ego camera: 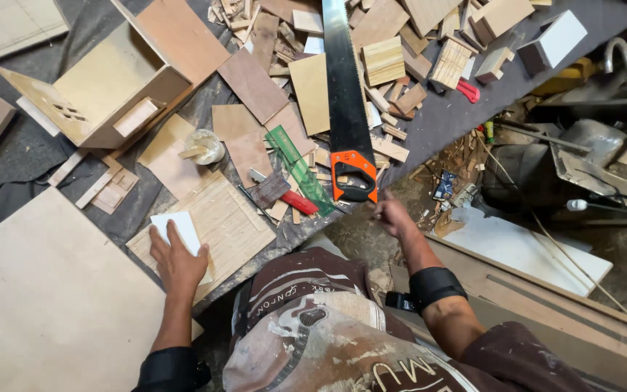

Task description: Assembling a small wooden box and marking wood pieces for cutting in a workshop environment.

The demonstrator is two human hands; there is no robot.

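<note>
My left hand (177, 263) lies flat on a white rectangular piece (176, 226) that rests on a slatted wooden panel (232, 221) at the bench's front edge. My right hand (391, 215) hovers just below the orange-and-black handle (353, 176) of a handsaw (344, 80), fingers loosely curled, apart from the handle as far as I can tell. The saw lies on the bench with its blade pointing away from me. A green ruler (297, 165) and a red-handled knife (289, 194) lie left of the saw handle.
A small open wooden box house (103, 87) stands at the back left. A glue cup (205, 145) sits near plywood offcuts. Several wood scraps (400, 51) litter the bench top. A large board (45, 297) lies at left. Metal clutter and boards fill the floor at right.
</note>
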